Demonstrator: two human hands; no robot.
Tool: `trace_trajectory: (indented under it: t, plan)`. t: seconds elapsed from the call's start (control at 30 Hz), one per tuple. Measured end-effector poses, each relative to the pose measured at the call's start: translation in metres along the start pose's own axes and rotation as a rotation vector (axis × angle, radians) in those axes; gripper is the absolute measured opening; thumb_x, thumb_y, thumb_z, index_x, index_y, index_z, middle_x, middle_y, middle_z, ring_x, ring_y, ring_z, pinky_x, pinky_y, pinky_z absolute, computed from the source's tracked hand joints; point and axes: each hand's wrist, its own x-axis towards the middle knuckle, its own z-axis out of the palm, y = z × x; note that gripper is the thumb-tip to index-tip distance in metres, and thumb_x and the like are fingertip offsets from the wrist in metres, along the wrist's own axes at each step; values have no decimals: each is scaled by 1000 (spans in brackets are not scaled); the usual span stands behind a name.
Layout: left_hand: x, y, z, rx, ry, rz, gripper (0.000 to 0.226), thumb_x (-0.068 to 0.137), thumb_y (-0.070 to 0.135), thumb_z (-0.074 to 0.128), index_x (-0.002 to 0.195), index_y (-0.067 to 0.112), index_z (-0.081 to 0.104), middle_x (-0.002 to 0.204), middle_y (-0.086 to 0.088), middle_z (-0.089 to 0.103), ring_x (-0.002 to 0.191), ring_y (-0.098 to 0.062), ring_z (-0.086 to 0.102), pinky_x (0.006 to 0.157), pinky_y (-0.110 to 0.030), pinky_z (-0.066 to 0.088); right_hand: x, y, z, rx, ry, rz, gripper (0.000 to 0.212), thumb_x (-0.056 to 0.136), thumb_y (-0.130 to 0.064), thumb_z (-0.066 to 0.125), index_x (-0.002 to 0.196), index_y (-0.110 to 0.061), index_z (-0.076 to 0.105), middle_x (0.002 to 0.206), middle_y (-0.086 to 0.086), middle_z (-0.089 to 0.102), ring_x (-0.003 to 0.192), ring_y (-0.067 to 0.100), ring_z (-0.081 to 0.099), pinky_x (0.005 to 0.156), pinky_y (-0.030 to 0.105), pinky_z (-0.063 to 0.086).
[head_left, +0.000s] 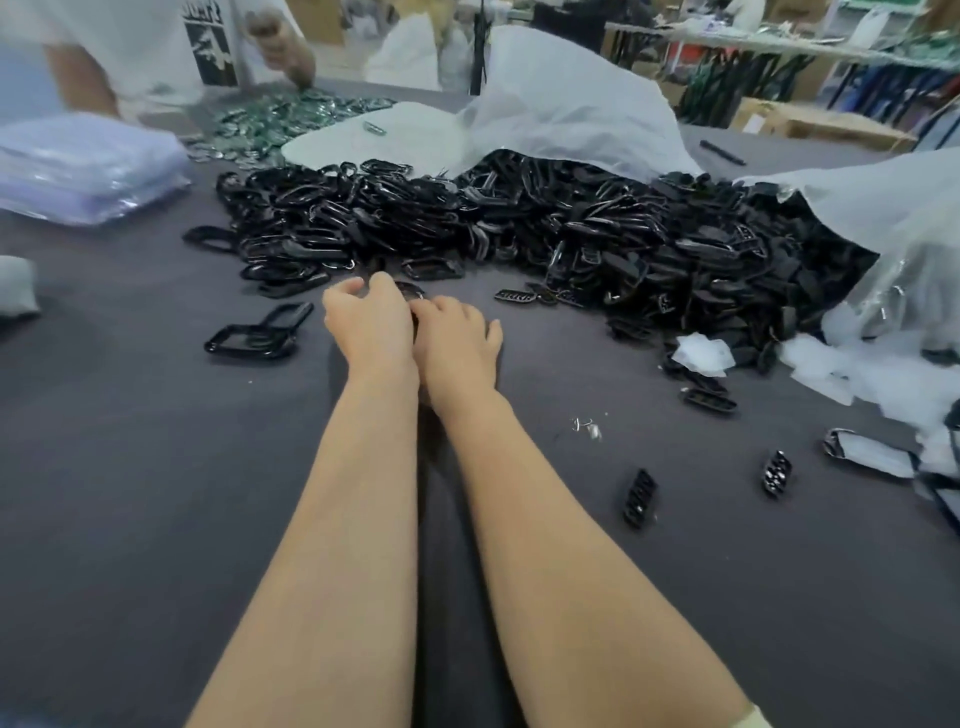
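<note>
Two hands, left hand, right hand, gripping black piece, axis hidden

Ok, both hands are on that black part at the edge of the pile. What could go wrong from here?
1. The black part is mostly hidden between the left hand and right hand, so a slip or misfit could go unseen.
2. The pile sits just beyond the fingers; a nudge may send pieces sliding down.
3. Loose grille pieces lie near the right forearm and might get swept away.
</note>
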Motion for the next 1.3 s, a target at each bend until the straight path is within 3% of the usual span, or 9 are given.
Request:
trace_trajectory:
  t: [0.23,0.4,0.47,0.53,0.67,0.77,0.9,1.07,1.3]
  plan:
    - [0,-4,10,36,-90,-60,37,92,17,50,127,8,47,85,-2,54,68,-15,48,62,-27,41,1,6,-7,94,167,77,22,95,-23,48,113,-13,54,122,9,51,113,29,47,96,40,33]
    - [-28,-5,32,115,-283,-19,11,90,16,53,90,8,61,69,3,56,56,-14,44,42,-16,35,-9,30,-40,477,302,151,19,90,-21,58,104,-10,64,113,10,57,98,21,56,79,25,41]
    - [-42,-8,47,177,-398,34,26,91,18,56,116,12,59,104,0,64,83,-19,60,67,-27,52,-15,46,-57,392,296,121,11,87,-12,56,91,-10,67,98,10,63,84,21,57,64,19,38]
    - [-55,-12,60,194,-444,72,35,91,13,58,126,15,54,120,-4,61,107,-22,62,94,-38,52,-25,66,-77,302,250,73,13,85,-6,54,86,-9,67,85,7,63,76,18,54,57,19,34]
    - [-82,-27,79,143,-553,94,38,92,-6,47,126,10,56,107,-9,65,85,-16,67,82,-30,57,-54,108,-116,336,229,73,22,87,-7,58,103,-16,70,90,-5,66,81,5,59,72,8,43]
    - [-103,-41,86,117,-637,69,30,95,-8,42,116,13,52,88,-2,62,61,-5,63,65,-19,55,-71,143,-132,187,356,269,13,87,-16,62,97,-16,69,93,1,69,89,15,62,80,22,46]
    - [-116,-54,88,121,-625,81,27,96,-3,46,88,22,40,83,1,63,57,-3,64,67,-20,56,-82,169,-134,-18,102,524,17,83,-27,70,96,-16,68,104,9,69,102,27,61,91,37,50]
    - [-114,-57,82,185,-663,137,27,94,-2,50,90,24,50,91,-7,68,63,-6,68,65,-18,55,-82,173,-119,-21,137,471,13,88,-22,63,98,-14,65,100,10,65,101,28,59,72,27,39]
    - [-111,-58,80,263,-655,188,34,95,-2,44,95,30,54,85,2,70,69,-5,69,76,-28,58,-74,167,-108,614,404,325,13,87,-14,65,100,-13,65,89,3,69,86,19,66,84,36,53]
